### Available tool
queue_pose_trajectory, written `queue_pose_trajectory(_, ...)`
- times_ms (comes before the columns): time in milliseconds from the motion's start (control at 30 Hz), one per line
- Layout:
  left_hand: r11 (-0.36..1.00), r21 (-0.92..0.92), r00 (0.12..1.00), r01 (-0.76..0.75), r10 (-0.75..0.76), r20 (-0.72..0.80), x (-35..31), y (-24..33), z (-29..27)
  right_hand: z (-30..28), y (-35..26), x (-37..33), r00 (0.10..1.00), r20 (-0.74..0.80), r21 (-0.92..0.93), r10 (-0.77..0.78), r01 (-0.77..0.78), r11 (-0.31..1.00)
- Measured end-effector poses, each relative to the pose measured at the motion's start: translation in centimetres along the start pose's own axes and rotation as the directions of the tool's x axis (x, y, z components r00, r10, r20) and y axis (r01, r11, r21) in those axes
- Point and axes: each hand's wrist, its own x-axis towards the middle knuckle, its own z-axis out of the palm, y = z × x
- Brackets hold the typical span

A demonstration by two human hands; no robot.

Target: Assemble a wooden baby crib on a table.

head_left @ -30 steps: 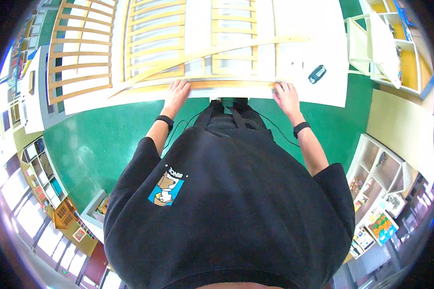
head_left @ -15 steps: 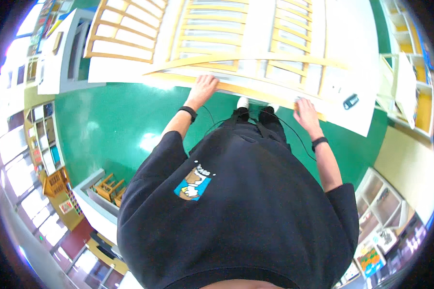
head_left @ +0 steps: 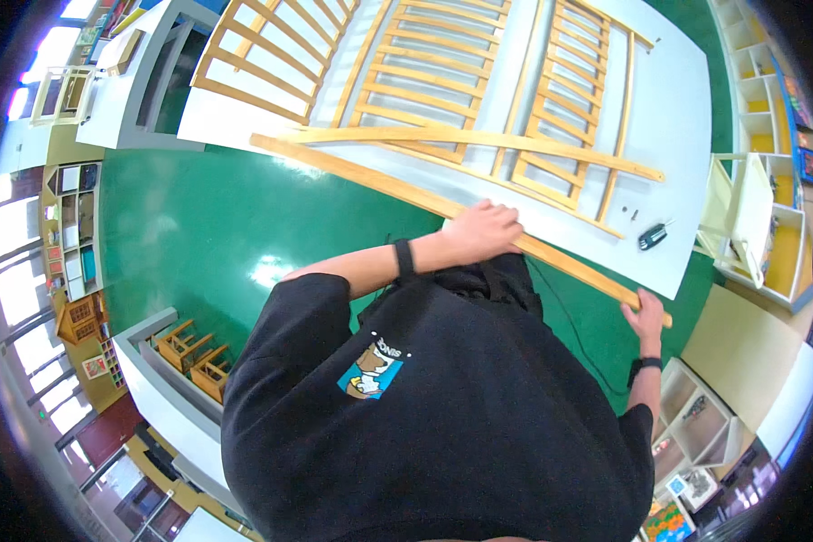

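Note:
Both my hands hold a long, narrow wooden slat (head_left: 370, 183), which slants across the near edge of the white table (head_left: 677, 99). My left hand (head_left: 483, 232) is closed over the slat near its middle. Close to the right end, which sticks out past the table edge, my right hand (head_left: 644, 316) grips it with the fingers on top. The slat's left end reaches beside the end of a second, longer wooden rail (head_left: 478, 137) lying across the table. Behind these lie slatted wooden panels, one in the middle (head_left: 429, 79) and a narrower one (head_left: 564, 95) to its right.
Another slatted panel (head_left: 257, 101) is at the table's left. A small dark tool (head_left: 652, 237) with a thin metal tip lies at the near right corner, by small screws or bolts (head_left: 634, 215). Shelves (head_left: 758, 122) stand to the right. Small wooden chairs (head_left: 190, 352) are at lower left.
The slat has shifted right and toward me, its right end now beyond the table edge. Both hands have moved right and closer to me, and the whole view has turned slightly.

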Motion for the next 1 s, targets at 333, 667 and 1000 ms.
queue_pose_trajectory(333, 0.991, -0.135, 0.942, -0.023, -0.024, -0.336, 17.1, 0.0, 2.6, -4.4, 6.8, -2.4, 0.871, -0.251, -0.061, 0.422, -0.449, 0.891)
queue_pose_trajectory(667, 0.862, 0.022, 0.789, 0.506, -0.453, -0.414, 4.3, -11.5, 6.8, -6.3, 15.3, 18.5, 0.806, -0.237, -0.037, 0.543, -0.566, 0.823)
queue_pose_trajectory(1000, 0.704, 0.133, 0.713, 0.697, -0.663, -0.227, 2.0, -12.7, 5.8, -2.2, 18.8, 29.0, 0.875, -0.059, 0.082, 0.481, -0.476, 0.876)
